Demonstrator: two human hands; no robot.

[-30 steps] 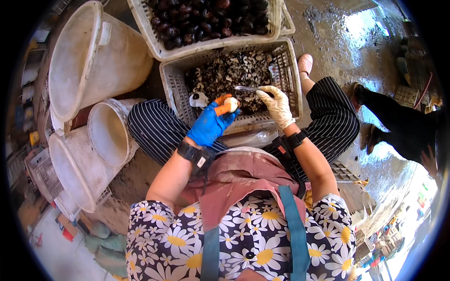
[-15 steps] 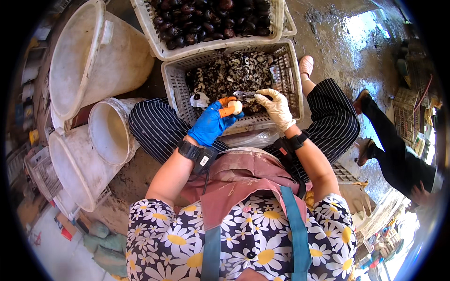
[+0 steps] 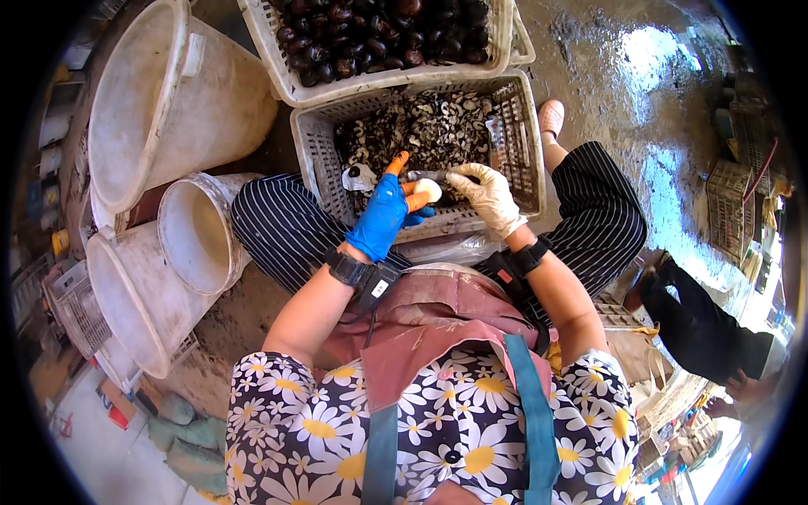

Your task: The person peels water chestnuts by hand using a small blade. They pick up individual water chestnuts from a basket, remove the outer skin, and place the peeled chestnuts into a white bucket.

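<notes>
My left hand (image 3: 383, 212), in a blue glove with orange-covered fingers, holds a peeled white water chestnut (image 3: 428, 191), with one orange finger raised away from it. A cream-coloured glove covers my right hand (image 3: 488, 198), whose fingers are closed around a metal peeler (image 3: 417, 176); the blade end reaches toward the white piece. Both hands are over the near side of a pale plastic crate (image 3: 305, 160). Inside it lie many brown and whitish peelings (image 3: 429, 126). A crumpled white scrap (image 3: 359, 178) lies in the crate beside my left hand.
Dark, unpeeled water chestnuts (image 3: 370, 38) fill another crate (image 3: 295, 91) just beyond. White buckets stand at the left, a large one (image 3: 210, 101) and a smaller one (image 3: 168, 223) among them. At the right, another person's dark-trousered leg (image 3: 703, 324) is on the wet floor.
My left hand's orange finger has lifted off the water chestnut and points away. My right hand has shifted slightly left with the peeler. The other person's legs at right have moved nearer.
</notes>
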